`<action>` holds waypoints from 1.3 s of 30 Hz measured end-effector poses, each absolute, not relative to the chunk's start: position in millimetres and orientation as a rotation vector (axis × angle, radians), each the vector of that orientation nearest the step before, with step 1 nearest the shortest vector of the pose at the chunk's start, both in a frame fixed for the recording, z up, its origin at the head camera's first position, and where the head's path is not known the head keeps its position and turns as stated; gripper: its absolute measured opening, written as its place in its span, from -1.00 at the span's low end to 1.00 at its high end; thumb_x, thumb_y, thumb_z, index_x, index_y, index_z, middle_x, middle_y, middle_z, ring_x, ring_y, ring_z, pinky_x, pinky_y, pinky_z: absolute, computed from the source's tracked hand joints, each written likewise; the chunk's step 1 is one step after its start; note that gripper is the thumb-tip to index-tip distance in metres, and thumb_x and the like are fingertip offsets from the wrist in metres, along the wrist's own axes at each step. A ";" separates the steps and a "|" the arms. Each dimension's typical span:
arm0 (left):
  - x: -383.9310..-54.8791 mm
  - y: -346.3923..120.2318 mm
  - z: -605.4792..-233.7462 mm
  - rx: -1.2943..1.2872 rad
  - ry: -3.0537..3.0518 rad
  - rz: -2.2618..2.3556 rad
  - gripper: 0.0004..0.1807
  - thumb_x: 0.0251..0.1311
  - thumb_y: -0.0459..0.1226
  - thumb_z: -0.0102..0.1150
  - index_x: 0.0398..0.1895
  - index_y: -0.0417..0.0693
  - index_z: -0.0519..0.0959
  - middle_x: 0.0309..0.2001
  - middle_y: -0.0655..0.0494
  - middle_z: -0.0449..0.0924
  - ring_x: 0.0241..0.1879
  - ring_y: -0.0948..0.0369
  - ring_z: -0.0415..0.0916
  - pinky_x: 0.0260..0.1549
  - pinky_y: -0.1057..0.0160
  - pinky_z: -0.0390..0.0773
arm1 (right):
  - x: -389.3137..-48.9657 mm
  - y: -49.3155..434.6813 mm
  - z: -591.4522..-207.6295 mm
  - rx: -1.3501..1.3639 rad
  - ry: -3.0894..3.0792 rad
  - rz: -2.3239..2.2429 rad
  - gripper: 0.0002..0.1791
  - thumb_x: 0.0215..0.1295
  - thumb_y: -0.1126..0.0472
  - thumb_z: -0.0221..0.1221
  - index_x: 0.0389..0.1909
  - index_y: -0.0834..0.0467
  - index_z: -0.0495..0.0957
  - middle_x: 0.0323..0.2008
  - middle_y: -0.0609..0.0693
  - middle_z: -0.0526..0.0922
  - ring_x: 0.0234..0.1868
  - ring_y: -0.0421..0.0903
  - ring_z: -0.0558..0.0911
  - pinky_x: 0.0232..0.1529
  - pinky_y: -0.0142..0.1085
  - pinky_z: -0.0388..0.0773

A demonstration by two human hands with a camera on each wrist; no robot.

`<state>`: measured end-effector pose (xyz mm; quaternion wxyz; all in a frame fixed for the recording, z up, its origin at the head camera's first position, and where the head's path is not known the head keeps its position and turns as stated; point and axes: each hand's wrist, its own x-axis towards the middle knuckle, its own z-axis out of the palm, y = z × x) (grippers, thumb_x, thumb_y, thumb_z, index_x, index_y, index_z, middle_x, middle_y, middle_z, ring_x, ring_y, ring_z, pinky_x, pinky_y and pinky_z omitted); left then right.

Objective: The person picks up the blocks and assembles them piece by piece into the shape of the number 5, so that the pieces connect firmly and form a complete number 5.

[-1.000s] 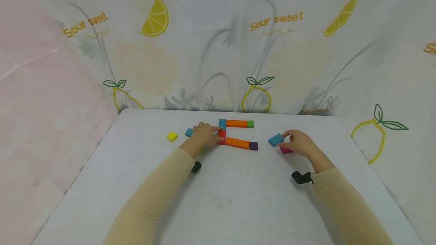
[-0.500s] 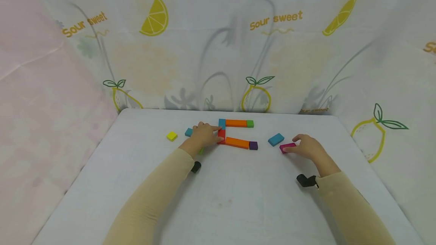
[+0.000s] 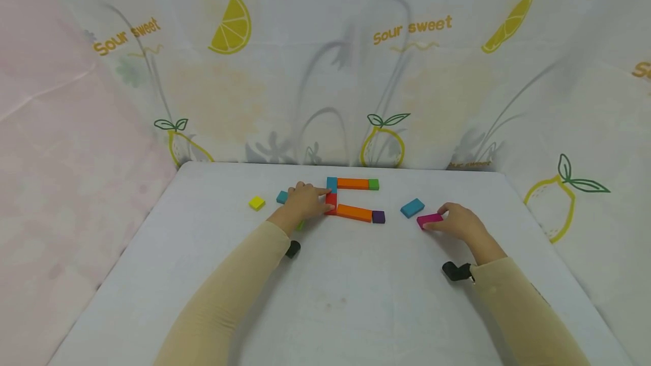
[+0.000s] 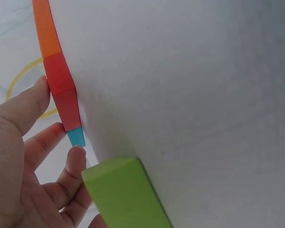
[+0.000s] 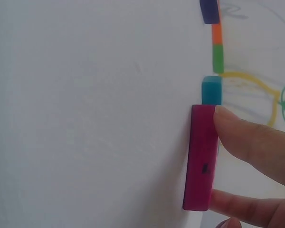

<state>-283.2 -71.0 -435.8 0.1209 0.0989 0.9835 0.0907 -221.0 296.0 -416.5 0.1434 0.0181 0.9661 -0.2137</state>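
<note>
On the white table, my left hand (image 3: 305, 202) touches the left side of a red block (image 3: 331, 203) with thumb and fingertip, near where it meets a blue block (image 3: 332, 184). In the left wrist view, a green block (image 4: 126, 190) lies by its other fingers. My right hand (image 3: 460, 222) holds a magenta block (image 3: 429, 219) between thumb and finger. The right wrist view shows the thumb at the far end of the magenta block (image 5: 201, 159) and a finger at its near end. Another blue block (image 3: 412, 208) lies just left of it.
Two orange blocks (image 3: 353, 183) extend rightward from the blue and red blocks, one ending at a small green block (image 3: 373, 184), the other at a purple block (image 3: 378, 217). A yellow block (image 3: 256, 203) and another blue block (image 3: 282, 197) lie to the left. Behind hangs a lemon-print cloth (image 3: 305, 72).
My right hand has let go of the blue block, moved slightly right and toward me, and taken hold of the magenta block. The left hand stays in place.
</note>
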 end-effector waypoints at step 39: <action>-287.2 -71.4 -441.0 0.291 2.872 0.289 -0.30 0.25 0.25 0.16 0.45 0.37 0.38 0.26 -0.07 0.48 0.11 -0.03 0.26 0.10 -0.03 0.27 | -207.7 238.2 -421.5 -0.112 2.779 -0.556 -0.19 0.03 -0.15 0.48 0.19 0.26 0.50 -0.06 0.19 0.60 -0.11 0.08 0.53 -0.16 -0.05 0.60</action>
